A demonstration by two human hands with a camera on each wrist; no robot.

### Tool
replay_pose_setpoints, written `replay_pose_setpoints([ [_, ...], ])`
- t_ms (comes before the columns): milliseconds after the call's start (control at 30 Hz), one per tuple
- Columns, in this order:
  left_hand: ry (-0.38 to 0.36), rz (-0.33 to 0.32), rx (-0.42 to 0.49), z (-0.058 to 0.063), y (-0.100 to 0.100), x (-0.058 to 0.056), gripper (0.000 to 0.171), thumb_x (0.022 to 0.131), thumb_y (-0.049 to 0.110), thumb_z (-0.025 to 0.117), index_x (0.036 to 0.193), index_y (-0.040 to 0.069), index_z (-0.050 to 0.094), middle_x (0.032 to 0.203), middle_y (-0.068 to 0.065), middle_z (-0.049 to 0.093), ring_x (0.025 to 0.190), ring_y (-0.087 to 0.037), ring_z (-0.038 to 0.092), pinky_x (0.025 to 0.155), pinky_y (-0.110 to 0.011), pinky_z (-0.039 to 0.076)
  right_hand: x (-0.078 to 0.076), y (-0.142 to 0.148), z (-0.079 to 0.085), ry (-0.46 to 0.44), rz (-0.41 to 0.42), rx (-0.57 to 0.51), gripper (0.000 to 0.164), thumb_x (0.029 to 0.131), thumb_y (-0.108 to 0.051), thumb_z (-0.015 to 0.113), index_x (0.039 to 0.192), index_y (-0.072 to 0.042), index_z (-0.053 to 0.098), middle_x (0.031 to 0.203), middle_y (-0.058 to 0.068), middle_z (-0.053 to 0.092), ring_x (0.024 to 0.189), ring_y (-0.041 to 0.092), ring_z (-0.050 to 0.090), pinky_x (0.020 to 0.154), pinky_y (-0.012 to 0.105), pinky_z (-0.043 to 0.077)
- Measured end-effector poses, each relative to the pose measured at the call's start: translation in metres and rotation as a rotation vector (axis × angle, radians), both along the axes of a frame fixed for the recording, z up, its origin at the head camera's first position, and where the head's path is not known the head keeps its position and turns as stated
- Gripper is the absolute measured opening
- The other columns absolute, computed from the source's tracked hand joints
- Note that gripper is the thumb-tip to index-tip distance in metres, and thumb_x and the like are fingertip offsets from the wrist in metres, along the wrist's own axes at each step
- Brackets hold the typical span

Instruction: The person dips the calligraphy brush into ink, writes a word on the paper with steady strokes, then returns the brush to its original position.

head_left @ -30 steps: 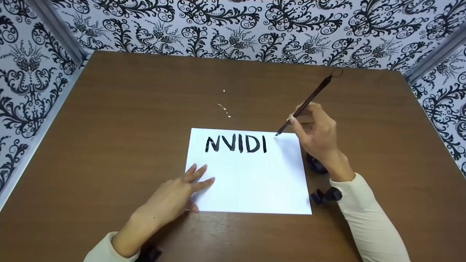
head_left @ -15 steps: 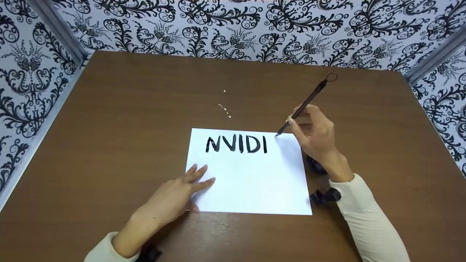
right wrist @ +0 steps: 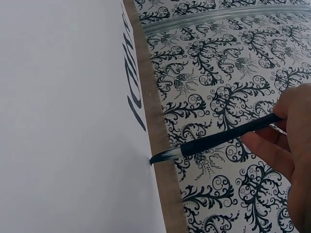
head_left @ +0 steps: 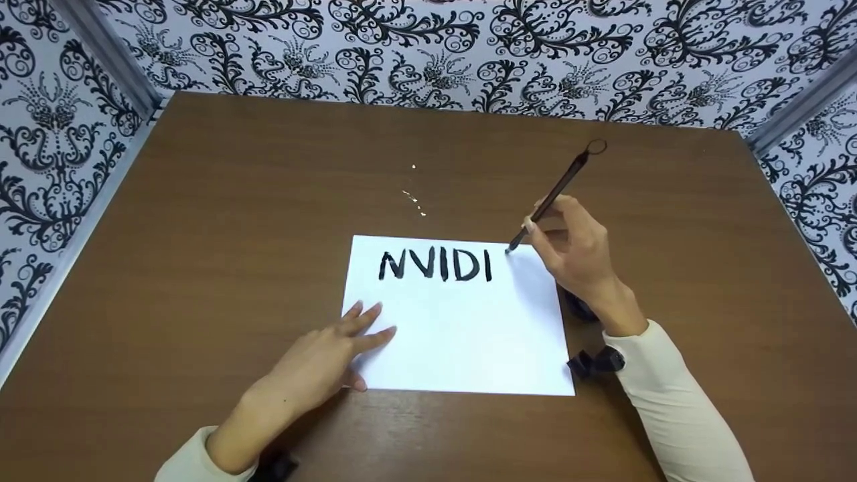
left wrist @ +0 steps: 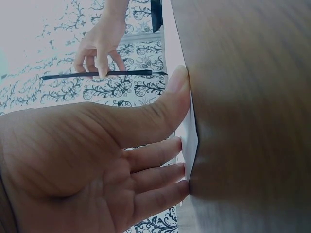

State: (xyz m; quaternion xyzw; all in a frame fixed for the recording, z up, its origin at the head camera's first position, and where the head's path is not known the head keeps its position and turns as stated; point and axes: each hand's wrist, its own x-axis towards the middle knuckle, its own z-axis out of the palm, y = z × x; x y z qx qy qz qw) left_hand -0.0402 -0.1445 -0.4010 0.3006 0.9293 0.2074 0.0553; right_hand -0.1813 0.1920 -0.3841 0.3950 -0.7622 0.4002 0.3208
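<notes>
My right hand (head_left: 579, 251) pinches a dark paintbrush (head_left: 561, 184) by its handle, which tilts up to a small loop at its end. The black-wetted bristles (right wrist: 166, 156) meet the paper near its top edge in the right wrist view. On the white sheet of paper (head_left: 462, 341), black painted letters (head_left: 435, 264) read NVIDI; the tip stands just right of the last one. My left hand (head_left: 318, 365) rests spread on the paper's left edge. Its fingertips press the sheet, seen side-on in the left wrist view.
Beneath everything lies a brown wooden table (head_left: 234, 221). Small white specks (head_left: 415, 201) dot it beyond the paper. A dark round object (head_left: 579, 306) is partly hidden behind my right wrist. Patterned black-and-white wallpaper (head_left: 428, 60) covers the walls.
My right hand has shifted slightly left, and the brush has become steeper, its looped end swinging left. A small dark mark now shows at its tip. The left hand stays still.
</notes>
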Motion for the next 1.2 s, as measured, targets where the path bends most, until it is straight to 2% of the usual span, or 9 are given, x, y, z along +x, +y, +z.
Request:
replay_pose_setpoints([
  [200, 0.019, 0.001, -0.005, 0.0, 0.0, 0.001, 0.073, 0.064, 0.032, 0.07, 0.133, 0.011, 0.058, 0.145, -0.017, 0.041, 0.13, -0.04, 0.04, 0.057, -0.037, 0.049, 0.001, -0.001, -0.001, 0.007, -0.007, 0.033, 0.03, 0.078, 0.012, 0.066, 0.105, 0.007, 0.055, 0.089, 0.015, 0.063, 0.076, 0.025, 0.068, 0.068, 0.017, 0.051],
  [567, 0.005, 0.002, -0.014, 0.0, 0.0, 0.0, 0.072, 0.067, 0.034, 0.069, 0.134, 0.013, 0.057, 0.147, -0.015, 0.04, 0.132, -0.038, 0.039, 0.053, -0.035, 0.047, 0.005, -0.003, -0.001, -0.056, 0.023, 0.052, 0.025, 0.08, 0.013, 0.064, 0.103, 0.01, 0.054, 0.089, 0.016, 0.063, 0.075, 0.025, 0.068, 0.067, 0.016, 0.05],
  [900, -0.009, -0.001, -0.021, 0.0, 0.0, 0.0, 0.071, 0.069, 0.034, 0.068, 0.135, 0.013, 0.056, 0.147, -0.015, 0.038, 0.132, -0.039, 0.037, 0.058, -0.039, 0.049, 0.01, -0.006, 0.001, -0.076, 0.038, 0.08, 0.025, 0.08, 0.011, 0.065, 0.103, 0.007, 0.055, 0.09, 0.014, 0.063, 0.079, 0.021, 0.067, 0.065, 0.014, 0.05],
  [1200, 0.032, -0.009, -0.03, 0.0, -0.001, 0.0, 0.073, 0.066, 0.035, 0.068, 0.135, 0.013, 0.057, 0.146, -0.016, 0.041, 0.13, -0.038, 0.04, 0.06, -0.041, 0.051, 0.012, -0.007, 0.003, -0.103, 0.049, 0.087, 0.025, 0.079, 0.01, 0.066, 0.101, 0.008, 0.055, 0.088, 0.013, 0.062, 0.08, 0.021, 0.067, 0.063, 0.015, 0.05],
])
